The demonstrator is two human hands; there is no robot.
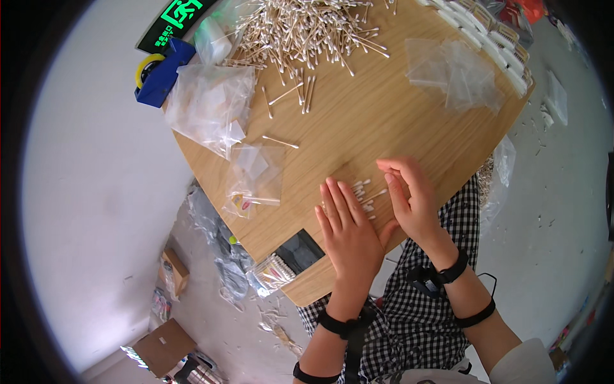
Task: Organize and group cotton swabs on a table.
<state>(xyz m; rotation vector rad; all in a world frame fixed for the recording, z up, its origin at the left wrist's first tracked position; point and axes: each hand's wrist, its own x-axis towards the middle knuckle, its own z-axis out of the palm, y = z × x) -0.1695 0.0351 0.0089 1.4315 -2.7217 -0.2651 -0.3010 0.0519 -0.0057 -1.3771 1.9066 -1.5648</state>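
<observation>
Your left hand (352, 240) lies flat, fingers slightly spread, over cotton swabs (359, 192) running crosswise; right hand (417, 208), loosely curled, beside their right tips.

A wood-topped table (345, 131) stands on a pale floor (531, 211) near a white wall (96, 160) and 2 cardboard boxes (163, 345).

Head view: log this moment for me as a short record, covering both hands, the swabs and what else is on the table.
Left hand: palm down, fingers outstretched, partly covering a small group of cotton swabs
Right hand: fingers bent, beside that group; contact unclear
Swab pile: loose heap at the table's far side
Far left: blue tape dispenser
Far right: flat clear bags
Near left corner: clear pack of swabs beside a dark rectangle
Surface: wood-grain table
</observation>
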